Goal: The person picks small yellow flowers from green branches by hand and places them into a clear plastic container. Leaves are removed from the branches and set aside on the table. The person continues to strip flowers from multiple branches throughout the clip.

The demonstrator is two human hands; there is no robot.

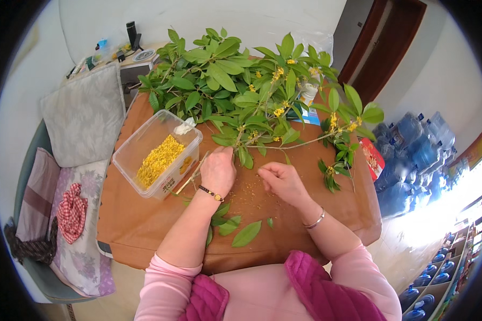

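My left hand (218, 170) is closed around the cut end of a leafy branch (305, 143) with small yellow flower clusters. To its right, my right hand (279, 180) hovers over the brown table cover with fingertips pinched together; whether anything is between them is too small to tell. Left of my hands sits a clear plastic box (160, 154) holding a heap of small yellow blossoms (160, 160) and a crumpled white tissue (184, 126). A bare twig (193, 174) lies between box and left hand. Tiny yellow bits are scattered between my hands.
A large pile of leafy branches (217, 72) covers the table's far side, a white bottle (308, 94) partly behind it. Loose leaves (247, 234) lie near the front edge. A red box (372, 159) is at the right edge. A cushioned sofa (84, 188) stands left, bagged water bottles (413, 148) right.
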